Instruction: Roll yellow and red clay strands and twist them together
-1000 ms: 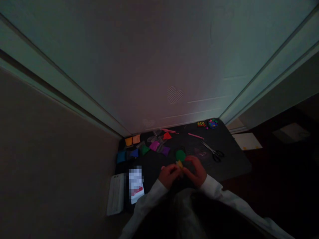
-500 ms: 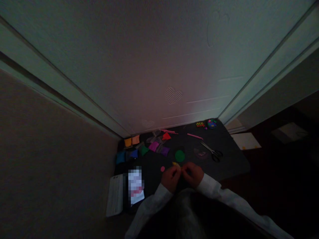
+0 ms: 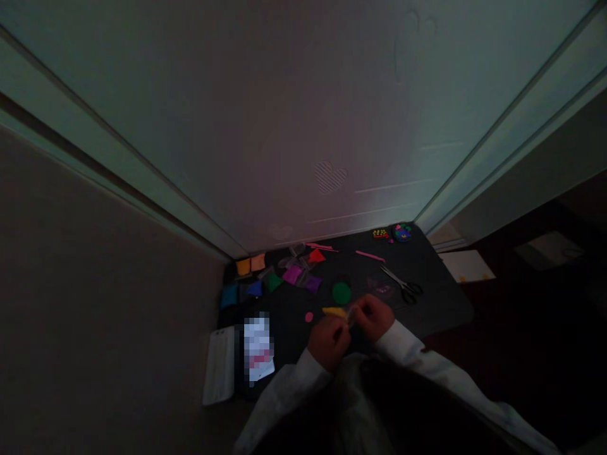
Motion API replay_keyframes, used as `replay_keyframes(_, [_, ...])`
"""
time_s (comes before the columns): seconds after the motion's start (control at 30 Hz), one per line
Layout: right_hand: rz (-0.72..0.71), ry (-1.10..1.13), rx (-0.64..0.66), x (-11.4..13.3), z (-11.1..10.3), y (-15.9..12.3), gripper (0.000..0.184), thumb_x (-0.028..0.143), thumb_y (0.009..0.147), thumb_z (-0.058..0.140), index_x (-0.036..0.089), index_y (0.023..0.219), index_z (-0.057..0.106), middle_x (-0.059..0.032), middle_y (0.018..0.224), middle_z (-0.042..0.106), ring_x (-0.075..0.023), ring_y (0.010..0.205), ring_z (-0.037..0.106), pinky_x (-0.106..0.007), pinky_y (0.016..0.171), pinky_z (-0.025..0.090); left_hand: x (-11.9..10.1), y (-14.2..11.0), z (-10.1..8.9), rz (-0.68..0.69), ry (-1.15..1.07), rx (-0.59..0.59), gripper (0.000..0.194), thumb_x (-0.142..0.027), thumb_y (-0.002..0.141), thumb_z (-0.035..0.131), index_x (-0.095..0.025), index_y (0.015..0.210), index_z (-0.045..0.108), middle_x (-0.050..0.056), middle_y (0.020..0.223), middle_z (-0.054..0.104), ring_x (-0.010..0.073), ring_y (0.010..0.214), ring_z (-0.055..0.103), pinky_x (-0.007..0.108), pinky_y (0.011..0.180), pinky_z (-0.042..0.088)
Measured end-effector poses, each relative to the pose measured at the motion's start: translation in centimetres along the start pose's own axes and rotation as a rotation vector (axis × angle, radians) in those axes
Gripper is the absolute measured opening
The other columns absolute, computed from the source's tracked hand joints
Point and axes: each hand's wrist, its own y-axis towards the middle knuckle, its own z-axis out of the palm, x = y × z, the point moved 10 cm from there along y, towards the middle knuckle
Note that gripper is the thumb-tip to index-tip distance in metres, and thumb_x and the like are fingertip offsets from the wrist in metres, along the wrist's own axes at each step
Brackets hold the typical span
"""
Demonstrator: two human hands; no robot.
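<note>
Near the table's front edge, a small clear plastic bag with yellow, clay-like stuff (image 3: 334, 312) is stretched between my hands. My left hand (image 3: 328, 342) is closed on its lower part, fingers curled in. My right hand (image 3: 374, 317) pinches the bag's clear end. Just beyond them lies a green disc (image 3: 341, 293), and to the left is a small pink disc (image 3: 309, 317). A clear bag with pinkish bits (image 3: 382, 289) lies beyond my right hand. The dim light hides the fingertips' exact grip.
Black-handled scissors (image 3: 411, 292) lie at the right on the dark table (image 3: 441, 303). Coloured packets, such as a magenta one (image 3: 293, 274), spread across the left. A phone with a lit screen (image 3: 258, 347) is at front left. Pink strips (image 3: 370, 256) lie near the wall.
My hands have moved slightly apart, the right one up and to the right. More of the bag's yellow part and clear end now shows between them.
</note>
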Motion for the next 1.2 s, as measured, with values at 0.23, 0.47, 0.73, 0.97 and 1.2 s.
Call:
replay_keyframes(0.23, [0.03,0.207,0.121,1.3,-0.2,0.5,0.015,0.034,0.066,0.054,0.02,0.064,0.048,-0.0008,0.062,0.058,-0.0121,0.054,0.052,-0.026,0.053,0.042,-0.4,0.2,-4.3,-0.032,-0.175,-0.215,0.012,-0.026,0.063,0.057,-0.019,0.073,0.055,0.004,0.081,0.052,0.018,0.084,0.046,0.03,0.076,0.035])
replay_keyframes(0.47, [-0.096,0.388,0.207,3.0,-1.0,0.2,0.014,0.031,0.073,0.049,0.019,0.075,0.056,-0.0025,0.071,0.06,-0.0138,0.066,0.056,-0.027,0.061,0.044,2.9,0.4,0.9,-0.438,-0.852,0.138,0.044,-0.041,0.066,0.055,-0.015,0.099,0.04,0.006,0.082,0.058,0.0146,0.059,0.057,0.025,0.048,0.042])
replay_keyframes(0.73, [-0.298,0.191,0.379,5.4,-0.6,-0.7,0.03,0.031,0.076,0.049,0.023,0.104,0.056,-0.0053,0.099,0.06,-0.0171,0.088,0.055,-0.032,0.078,0.043,3.4,0.1,1.6,-0.51,-0.955,0.14,0.042,-0.045,0.062,0.058,-0.013,0.087,0.047,0.005,0.072,0.062,0.0114,0.047,0.055,0.02,0.038,0.038])
replay_keyframes(0.97, [-0.387,0.1,0.368,6.5,-0.8,-1.0,0.031,0.031,0.073,0.053,0.021,0.102,0.057,-0.0066,0.095,0.061,-0.0169,0.087,0.055,-0.03,0.078,0.043,3.5,-0.2,1.9,-0.504,-0.797,0.196,0.038,-0.042,0.063,0.057,-0.012,0.083,0.048,0.003,0.064,0.061,0.0108,0.044,0.055,0.019,0.034,0.037])
replay_keyframes(1.2, [-0.441,-0.076,0.381,7.1,-0.2,-1.4,0.026,0.033,0.073,0.052,0.021,0.095,0.059,-0.0061,0.088,0.062,-0.016,0.082,0.056,-0.028,0.074,0.044,4.1,-1.2,2.9,-0.548,-0.891,0.257,0.034,-0.04,0.065,0.057,-0.013,0.083,0.047,0.001,0.059,0.059,0.0085,0.041,0.052,0.017,0.035,0.035])
